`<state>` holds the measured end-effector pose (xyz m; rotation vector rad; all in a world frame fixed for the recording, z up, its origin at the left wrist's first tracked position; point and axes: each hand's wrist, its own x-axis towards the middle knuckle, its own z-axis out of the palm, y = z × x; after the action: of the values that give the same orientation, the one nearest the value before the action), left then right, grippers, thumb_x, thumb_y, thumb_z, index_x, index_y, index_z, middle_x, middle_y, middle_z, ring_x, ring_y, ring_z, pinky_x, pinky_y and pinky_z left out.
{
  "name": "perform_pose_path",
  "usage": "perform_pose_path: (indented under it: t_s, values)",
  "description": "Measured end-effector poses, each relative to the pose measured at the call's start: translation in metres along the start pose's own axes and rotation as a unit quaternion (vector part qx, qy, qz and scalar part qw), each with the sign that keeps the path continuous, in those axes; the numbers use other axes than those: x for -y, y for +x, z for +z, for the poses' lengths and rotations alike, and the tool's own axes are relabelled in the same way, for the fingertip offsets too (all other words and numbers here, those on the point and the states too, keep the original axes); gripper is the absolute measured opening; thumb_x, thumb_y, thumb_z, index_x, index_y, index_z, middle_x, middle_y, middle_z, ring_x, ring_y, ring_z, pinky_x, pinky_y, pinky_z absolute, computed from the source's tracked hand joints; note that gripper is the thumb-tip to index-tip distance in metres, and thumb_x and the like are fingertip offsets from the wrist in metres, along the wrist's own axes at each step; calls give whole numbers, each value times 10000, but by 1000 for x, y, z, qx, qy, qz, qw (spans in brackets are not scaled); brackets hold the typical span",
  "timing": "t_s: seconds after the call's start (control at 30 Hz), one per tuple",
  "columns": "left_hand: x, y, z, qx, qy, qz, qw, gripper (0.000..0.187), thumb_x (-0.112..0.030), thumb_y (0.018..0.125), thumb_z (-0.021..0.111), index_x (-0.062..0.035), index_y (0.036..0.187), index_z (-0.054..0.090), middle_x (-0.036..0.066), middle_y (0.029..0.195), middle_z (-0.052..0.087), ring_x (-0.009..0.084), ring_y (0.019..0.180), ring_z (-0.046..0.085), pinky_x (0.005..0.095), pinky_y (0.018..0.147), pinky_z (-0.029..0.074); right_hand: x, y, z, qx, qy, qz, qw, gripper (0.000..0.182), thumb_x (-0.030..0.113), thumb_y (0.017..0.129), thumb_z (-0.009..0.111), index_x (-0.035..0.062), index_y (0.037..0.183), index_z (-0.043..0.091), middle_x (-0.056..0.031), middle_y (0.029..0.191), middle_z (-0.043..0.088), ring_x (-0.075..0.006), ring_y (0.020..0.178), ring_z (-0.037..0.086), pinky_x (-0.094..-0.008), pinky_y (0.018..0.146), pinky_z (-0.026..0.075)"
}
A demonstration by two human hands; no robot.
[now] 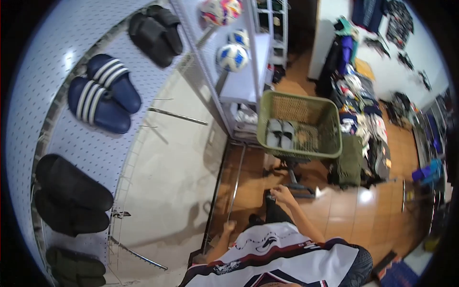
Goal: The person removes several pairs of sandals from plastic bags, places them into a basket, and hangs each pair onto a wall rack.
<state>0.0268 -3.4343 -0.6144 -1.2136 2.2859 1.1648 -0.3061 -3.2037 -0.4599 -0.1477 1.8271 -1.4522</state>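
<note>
My right hand [281, 195] is held out low over the wooden floor, with its fingers pinched on the top end of a long dark item [273, 210], possibly a black slipper. My left hand [230, 226] hangs closer to the pegboard wall; its fingers are curled and nothing shows in it. A green plastic basket [299, 98] stands just beyond my right hand on a stool [294, 179]. A pair of grey slippers [279, 133] lies inside it.
The white pegboard wall [158, 162] at left carries navy striped slides [103, 93], black slides [155, 28], more black slides [71, 193], dark ones [74, 268] and bare metal hooks [177, 116]. Balls [232, 57] sit on a shelf rack. Clothes [356, 95] pile up at right.
</note>
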Motion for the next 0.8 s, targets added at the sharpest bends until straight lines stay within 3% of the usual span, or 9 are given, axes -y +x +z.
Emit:
perform_pose_path:
  t_s: [0.03, 0.07, 0.13, 0.2, 0.27, 0.4, 0.47, 0.6, 0.8]
  values:
    - [-15, 19, -3, 75, -232, -93, 965, 245, -227, 899, 643, -4, 959, 723, 160, 936, 749, 306, 942, 694, 440, 837, 522, -5, -10, -9, -5, -10, 19, 1000, 386, 235, 930, 685, -57, 1176, 630, -100, 914, 718, -150, 750, 683, -277, 624, 527]
    - [-62, 8, -8, -102, -167, 31, 980, 283, -223, 881, 685, 26, 1012, 712, 134, 857, 719, 237, 828, 679, 382, 711, 532, -4, -20, -17, -8, -20, 38, 999, 401, 247, 929, 691, -48, 1193, 628, -99, 932, 718, -151, 766, 688, -277, 627, 525]
    - [-96, 39, -7, -33, -217, -22, 975, 398, -224, 881, 704, 50, 1165, 654, 172, 1020, 718, 248, 967, 670, 362, 879, 515, -16, -28, -34, -28, 2, 45, 999, 407, 256, 934, 688, -35, 1211, 621, -111, 972, 718, -166, 792, 697, -286, 636, 525]
    - [-162, 36, -19, -52, -204, 91, 973, 369, -209, 899, 688, 32, 1177, 655, 160, 1075, 711, 247, 1018, 662, 352, 908, 505, -14, -34, -55, -45, 65, 60, 995, 419, 245, 943, 679, -25, 1251, 594, -126, 1006, 719, -198, 803, 714, -296, 658, 535]
    - [-208, 48, -16, -27, -222, 140, 964, 341, -200, 932, 678, 18, 1193, 648, 143, 1082, 708, 231, 1016, 665, 335, 900, 510, 11, -41, -74, -77, 128, 90, 985, 371, 186, 943, 678, -82, 1184, 591, -140, 957, 717, -170, 786, 697, -292, 676, 549]
    - [-348, 46, -29, -7, -226, 234, 946, 294, -168, 971, 652, 9, 1205, 644, 113, 1070, 711, 180, 998, 662, 305, 842, 529, 34, -16, -123, -100, 175, 72, 977, 362, 186, 954, 668, -50, 1215, 580, -120, 970, 717, -170, 792, 700, -283, 666, 548]
    - [-405, 58, -31, 10, -197, 242, 950, 308, -173, 979, 650, 7, 1229, 632, 117, 1091, 710, 180, 1006, 667, 304, 867, 528, 36, 12, -152, -104, 174, 73, 976, 348, 202, 967, 662, -3, 1238, 586, -117, 1008, 721, -181, 801, 709, -295, 689, 561]
    - [-496, 104, -23, 43, -175, 249, 952, 314, -157, 983, 647, 15, 1245, 621, 133, 1125, 709, 182, 1034, 669, 308, 898, 525, 69, 71, -209, -128, 157, 22, 979, 370, 173, 951, 664, -65, 1223, 581, -96, 931, 705, -136, 766, 667, -264, 620, 521]
    - [-559, 216, 4, 54, -118, 226, 966, 364, -177, 972, 652, 20, 1273, 598, 150, 1132, 704, 229, 1033, 674, 343, 906, 530, 46, 203, -281, -97, 86, 56, 990, 396, 182, 966, 646, -59, 1272, 576, -125, 1016, 720, -164, 849, 691, -294, 639, 536]
